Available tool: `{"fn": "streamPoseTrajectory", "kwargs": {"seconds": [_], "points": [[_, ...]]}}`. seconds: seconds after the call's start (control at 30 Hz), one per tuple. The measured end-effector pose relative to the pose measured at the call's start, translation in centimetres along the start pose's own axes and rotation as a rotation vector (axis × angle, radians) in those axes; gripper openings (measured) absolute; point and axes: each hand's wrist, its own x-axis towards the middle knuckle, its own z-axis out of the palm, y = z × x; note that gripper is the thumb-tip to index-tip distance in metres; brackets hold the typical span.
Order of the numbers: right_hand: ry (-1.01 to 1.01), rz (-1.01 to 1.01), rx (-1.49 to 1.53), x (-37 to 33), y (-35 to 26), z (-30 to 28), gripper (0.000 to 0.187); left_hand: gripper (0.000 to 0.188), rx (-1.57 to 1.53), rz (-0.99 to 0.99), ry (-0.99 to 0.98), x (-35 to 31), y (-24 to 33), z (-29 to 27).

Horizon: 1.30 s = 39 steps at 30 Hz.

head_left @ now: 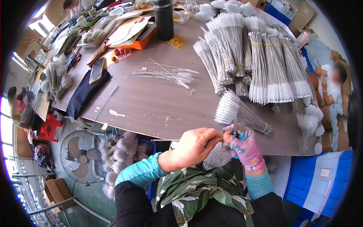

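My left hand, bare, is closed in a pinch in front of my lap. Whatever its fingertips hold is too small to make out. Close beside it, my right hand, in a pink patterned fingerless glove, is wrapped round blue-handled pliers. Their two metal jaws point away from me. Below the hands, a bundle of thin wire brushes shows its rounded white end, partly covered by my left hand and the pliers. Just beyond the right hand lies a tied bundle of white-bristled brushes on the table.
Large tied brush bundles are piled at the back right. Loose brushes lie mid-table, with a phone on dark cloth to the left. A black bottle stands behind. A fan is at lower left; another person sits right.
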Motion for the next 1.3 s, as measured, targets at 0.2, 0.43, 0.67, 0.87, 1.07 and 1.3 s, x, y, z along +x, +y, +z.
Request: {"fn": "streamPoseTrajectory", "kwargs": {"seconds": [0.2, 0.43, 0.67, 0.87, 1.07, 1.3], "points": [[0.124, -0.033, 0.142, 0.5, 1.3, -4.0, 0.016, 0.019, 0.422, 0.297, 0.016, 1.6, -2.4, -3.3], [0.332, -0.026, -0.139, -1.5, 8.2, -9.2, 0.009, 0.021, 0.872, 0.241, 0.148, 7.4, -13.3, -9.6], [0.407, 0.016, -0.147, -0.8, 9.0, -8.4, 0.011, 0.027, 0.936, 0.089, 0.363, 8.5, -15.5, -8.1], [0.172, 0.029, -0.254, -1.0, 8.7, -7.8, 0.024, 0.033, 0.199, -0.204, 0.37, 1.4, -8.9, -7.8], [0.13, 0.005, -0.323, -1.3, 9.1, -7.1, 0.022, 0.031, 0.762, -0.137, 0.251, -5.4, -8.4, -4.6], [0.106, -0.047, -0.234, -2.6, 10.8, -7.0, 0.018, 0.023, 0.64, 0.05, 0.033, -12.2, -5.0, -0.2]]}}
